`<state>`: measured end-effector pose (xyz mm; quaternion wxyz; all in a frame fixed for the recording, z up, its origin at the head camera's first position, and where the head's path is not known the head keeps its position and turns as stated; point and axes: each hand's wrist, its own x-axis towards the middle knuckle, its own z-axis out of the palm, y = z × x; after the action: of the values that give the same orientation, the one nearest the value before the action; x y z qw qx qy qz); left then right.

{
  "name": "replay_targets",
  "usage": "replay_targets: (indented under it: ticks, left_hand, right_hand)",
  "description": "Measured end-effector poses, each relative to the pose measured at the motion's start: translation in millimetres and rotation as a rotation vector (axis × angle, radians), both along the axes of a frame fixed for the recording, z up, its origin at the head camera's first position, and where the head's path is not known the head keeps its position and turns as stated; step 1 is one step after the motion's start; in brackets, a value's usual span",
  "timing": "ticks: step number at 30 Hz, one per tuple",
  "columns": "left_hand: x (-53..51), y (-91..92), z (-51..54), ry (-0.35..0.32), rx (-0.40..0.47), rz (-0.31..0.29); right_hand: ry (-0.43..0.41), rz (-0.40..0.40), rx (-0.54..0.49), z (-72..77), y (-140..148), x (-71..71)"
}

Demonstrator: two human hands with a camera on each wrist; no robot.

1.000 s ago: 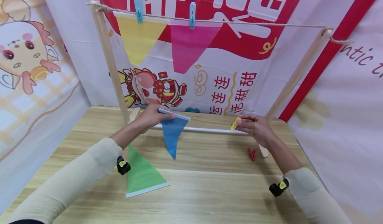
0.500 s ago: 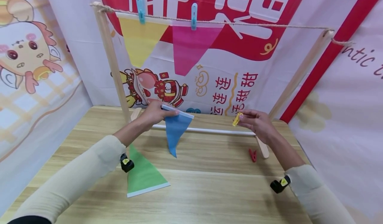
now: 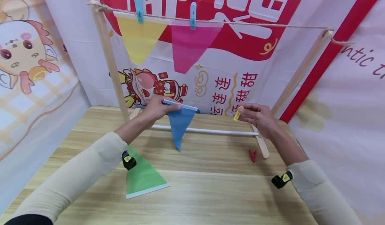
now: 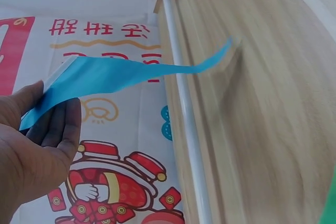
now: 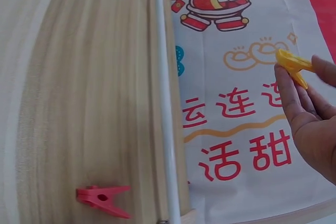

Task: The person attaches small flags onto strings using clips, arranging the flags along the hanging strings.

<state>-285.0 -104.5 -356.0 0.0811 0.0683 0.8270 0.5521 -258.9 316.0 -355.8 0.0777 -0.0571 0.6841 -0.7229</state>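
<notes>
My left hand pinches the white top edge of a blue pennant near its left corner. The pennant hangs above the table, its tip curling in the left wrist view. A yellow clothespin sits between the thumb and fingers of my right hand, to the right of the pennant. On the string overhead, light blue clothespins hold a yellow pennant and a pink pennant. A green pennant lies flat on the table, partly behind my left wrist.
A red clothespin lies on the wooden table near the right foot of the frame. Two wooden posts carry the string, and a white rod runs low between them. Printed cloth hangs behind.
Both hands have risen slightly. The blue pennant has moved up and a little to the right in my left hand, and the yellow clothespin has gone up with my right hand.
</notes>
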Motion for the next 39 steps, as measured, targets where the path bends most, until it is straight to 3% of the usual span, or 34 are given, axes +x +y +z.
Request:
replay_targets:
  ticks: [10,19,28,39]
  left_hand:
    - [-2.1,6.1,7.6,0.05,0.045,-0.013]
    - [-2.9,7.9,18.2,0.093,0.128,-0.03]
    - [-2.0,9.3,26.6,0.15,0.137,0.013]
    - [-3.1,18.9,40.0,0.182,0.158,0.033]
  right_hand:
    - [-0.023,-0.044,0.003,20.2,0.6,-1.0]
    - [-0.009,-0.072,0.113,30.0,-1.7,-3.0]
    - [0.062,-0.031,0.123,39.4,-7.1,-5.6]
    - [0.082,-0.019,0.115,55.2,-12.8,-6.0]
